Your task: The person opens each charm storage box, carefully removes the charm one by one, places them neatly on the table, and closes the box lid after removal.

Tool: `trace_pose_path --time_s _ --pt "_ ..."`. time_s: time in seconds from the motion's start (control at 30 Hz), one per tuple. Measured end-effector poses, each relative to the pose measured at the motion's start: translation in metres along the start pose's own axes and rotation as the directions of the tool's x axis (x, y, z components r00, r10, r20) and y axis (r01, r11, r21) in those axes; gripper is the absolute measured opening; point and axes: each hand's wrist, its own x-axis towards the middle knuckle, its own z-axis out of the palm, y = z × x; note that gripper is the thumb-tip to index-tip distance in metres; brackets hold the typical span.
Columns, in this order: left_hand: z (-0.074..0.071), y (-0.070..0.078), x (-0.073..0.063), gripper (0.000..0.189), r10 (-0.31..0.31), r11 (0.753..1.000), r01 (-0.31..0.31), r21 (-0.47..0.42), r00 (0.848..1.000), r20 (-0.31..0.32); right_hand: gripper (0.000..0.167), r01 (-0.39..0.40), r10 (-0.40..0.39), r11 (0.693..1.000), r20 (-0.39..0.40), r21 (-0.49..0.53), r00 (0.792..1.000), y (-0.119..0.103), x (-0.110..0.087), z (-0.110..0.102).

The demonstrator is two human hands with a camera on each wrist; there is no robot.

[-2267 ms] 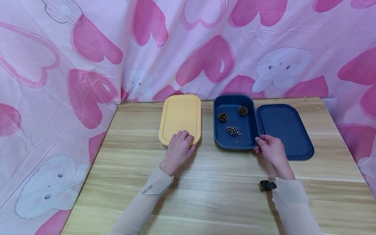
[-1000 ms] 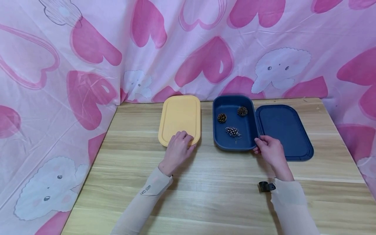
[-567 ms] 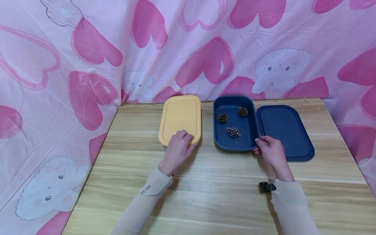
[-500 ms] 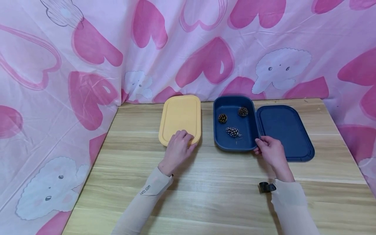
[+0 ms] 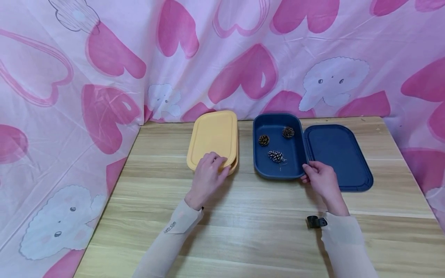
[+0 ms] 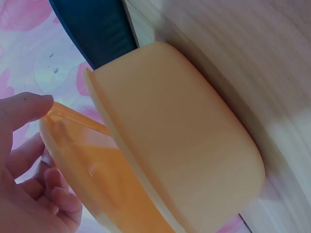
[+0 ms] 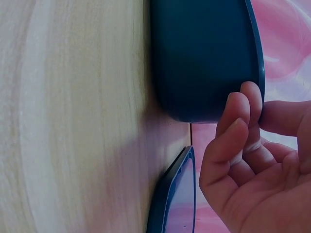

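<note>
My left hand pinches the near right corner of a yellow lid, which is tilted up off its yellow box. In the left wrist view a gap shows between the lid's underside and the box wall; what the box holds is hidden. My right hand pinches the near right corner of an open navy box, thumb on the rim and fingers outside. Inside the navy box lie a round pinecone, another round pinecone and a longer pale-tipped pinecone.
A navy lid lies flat on the wooden table, right beside the navy box. A pink heart-patterned cloth hangs behind and to the left. A black clip sits by the right sleeve.
The near end of the yellow lid has risen off its box in my left hand, opening a gap at the near right corner. My right hand and the navy box stay in place.
</note>
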Motion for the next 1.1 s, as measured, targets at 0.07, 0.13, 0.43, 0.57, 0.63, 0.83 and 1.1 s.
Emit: trace_pose_path --time_s 0.07,0.13,0.43,0.57,0.63,0.83,1.1 --pt "-0.002 -0.002 -0.001 0.020 0.016 1.000 -0.016 -0.022 1.000 -0.024 0.050 0.001 -0.001 1.000 0.001 0.003 1.000 0.000 0.000 0.000" --pt "-0.004 -0.004 -0.002 0.020 0.028 0.999 -0.030 -0.040 0.999 -0.045 0.050 0.000 0.000 1.000 0.002 0.005 1.000 0.000 0.000 0.000" --pt "-0.010 -0.011 -0.005 0.022 0.063 0.996 -0.069 -0.054 0.993 -0.101 0.050 0.001 -0.001 1.000 0.000 0.010 1.000 0.001 0.000 -0.001" --pt "-0.014 -0.013 -0.008 0.022 0.073 0.997 -0.076 -0.027 0.991 -0.113 0.050 0.008 -0.008 1.000 -0.001 0.010 1.000 0.001 0.000 0.000" --pt "-0.015 -0.014 -0.009 0.022 0.078 0.997 -0.081 -0.021 0.989 -0.122 0.050 0.013 -0.013 1.000 -0.003 0.009 1.000 0.001 0.000 0.000" --pt "-0.018 -0.020 -0.013 0.023 0.083 0.996 -0.086 -0.015 0.982 -0.169 0.049 0.015 -0.015 1.000 -0.004 0.008 1.000 0.001 0.000 0.000" --pt "-0.026 -0.029 -0.015 0.021 0.005 0.999 -0.016 -0.047 0.973 -0.232 0.050 0.009 -0.009 1.000 0.001 0.005 1.000 0.001 0.001 0.000"
